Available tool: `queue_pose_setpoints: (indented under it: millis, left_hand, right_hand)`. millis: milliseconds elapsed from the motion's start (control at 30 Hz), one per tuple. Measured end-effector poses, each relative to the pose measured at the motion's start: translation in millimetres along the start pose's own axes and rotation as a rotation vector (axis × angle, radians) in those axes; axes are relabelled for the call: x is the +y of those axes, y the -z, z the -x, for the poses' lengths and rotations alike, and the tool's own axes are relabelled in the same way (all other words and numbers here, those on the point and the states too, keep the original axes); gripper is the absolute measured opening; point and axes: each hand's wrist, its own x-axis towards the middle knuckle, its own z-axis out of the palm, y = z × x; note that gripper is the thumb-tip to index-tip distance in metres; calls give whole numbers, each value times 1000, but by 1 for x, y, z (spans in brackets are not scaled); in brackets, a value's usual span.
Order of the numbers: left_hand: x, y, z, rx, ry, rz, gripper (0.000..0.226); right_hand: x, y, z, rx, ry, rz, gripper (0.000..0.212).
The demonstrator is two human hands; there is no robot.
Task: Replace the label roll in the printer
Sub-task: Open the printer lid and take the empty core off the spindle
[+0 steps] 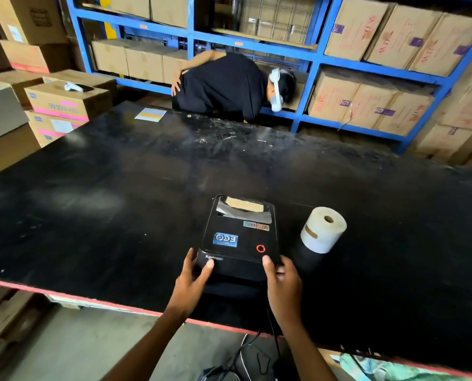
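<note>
From the head camera, the left hand (192,279) and right hand (283,279) grip the near corners of the black printer (239,237) on the black table (119,188), thumbs on top, fingers curled around its sides and partly hidden. The printer's lid is shut. A label roll (323,229) stands just right of it. Both forearms reach in from below, cut off at the frame's edge.
</note>
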Motion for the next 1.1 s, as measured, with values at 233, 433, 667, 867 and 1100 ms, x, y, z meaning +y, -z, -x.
queue_pose_setpoints:
  millis: [233,433,667,867,1100]
  left_hand:
    - [-22,14,-5,77,-45,-253,33]
    - [-22,13,-10,36,-58,-225,27]
    - [-24,16,-12,15,-71,-217,13]
    - [-22,18,-11,-23,-78,-217,13]
    - [-29,19,-15,-34,-73,-178,27]
  right_hand:
    - [-76,6,-60,37,-203,-163,48]
    - [-106,15,-91,-37,-228,-559,51]
    - [-118,0,-131,-310,-132,-423,65]
    - [-103,3,-155,-421,-67,-340,59]
    - [-44,-14,-127,-276,90,34,48]
